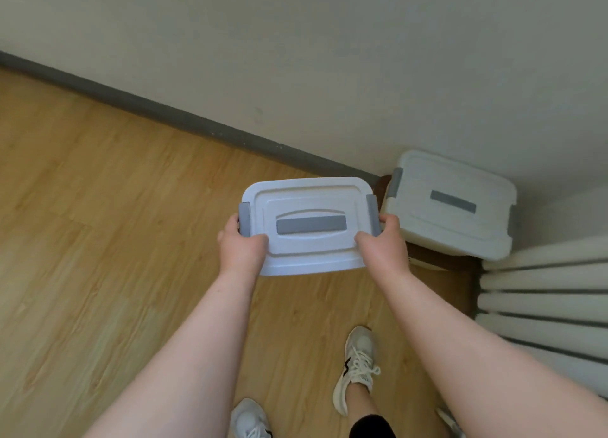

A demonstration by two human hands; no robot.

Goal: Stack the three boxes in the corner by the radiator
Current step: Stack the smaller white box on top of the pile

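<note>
You hold a box off the floor, left hand and right hand closed on its ends. Corner box sits beside the radiator, ahead-right; right hand nearer. Long axes roughly parallel.

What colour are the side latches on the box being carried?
Grey, against the white lid of the carried box; clearest on the latch by the left hand, head view.

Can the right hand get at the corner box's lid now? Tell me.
Probably not: the right hand and left hand both grip the carried box. Nothing covers the corner box.
</note>
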